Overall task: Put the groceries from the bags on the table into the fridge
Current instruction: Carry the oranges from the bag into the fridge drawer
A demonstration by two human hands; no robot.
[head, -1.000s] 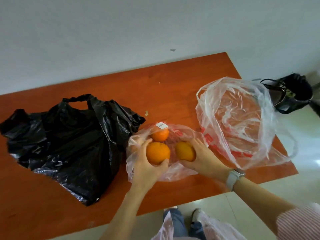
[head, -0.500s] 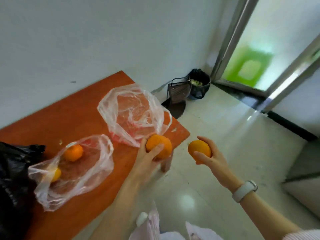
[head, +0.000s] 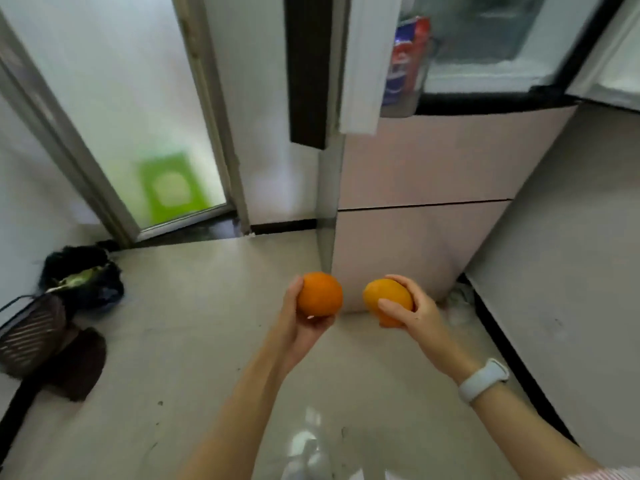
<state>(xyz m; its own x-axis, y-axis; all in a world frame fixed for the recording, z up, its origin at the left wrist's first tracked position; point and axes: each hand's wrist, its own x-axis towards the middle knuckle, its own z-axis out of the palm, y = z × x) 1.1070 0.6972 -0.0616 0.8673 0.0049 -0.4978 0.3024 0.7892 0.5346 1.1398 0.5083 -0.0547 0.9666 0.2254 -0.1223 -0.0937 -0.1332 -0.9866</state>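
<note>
My left hand (head: 299, 327) holds a round orange (head: 319, 294) at waist height over the floor. My right hand (head: 414, 315), with a white wristband, grips a second, paler orange (head: 386, 296) beside it. The two fruits are a hand's width apart. Ahead stands the fridge (head: 426, 209), pinkish on its lower drawers, with its upper compartment open at top right. Its open door (head: 311, 67) hangs to the left and carries a red and blue packet (head: 407, 60) in the door shelf. The table and bags are out of view.
A black bin with a liner (head: 83, 282) and a dark wire basket (head: 31, 334) sit on the floor at left. A glass sliding door (head: 138, 133) fills the back left. A grey wall or cabinet (head: 568, 271) bounds the right side.
I have turned right, away from the table and bags, and now face the open fridge. Both hands still carry their oranges and have drawn closer together.
</note>
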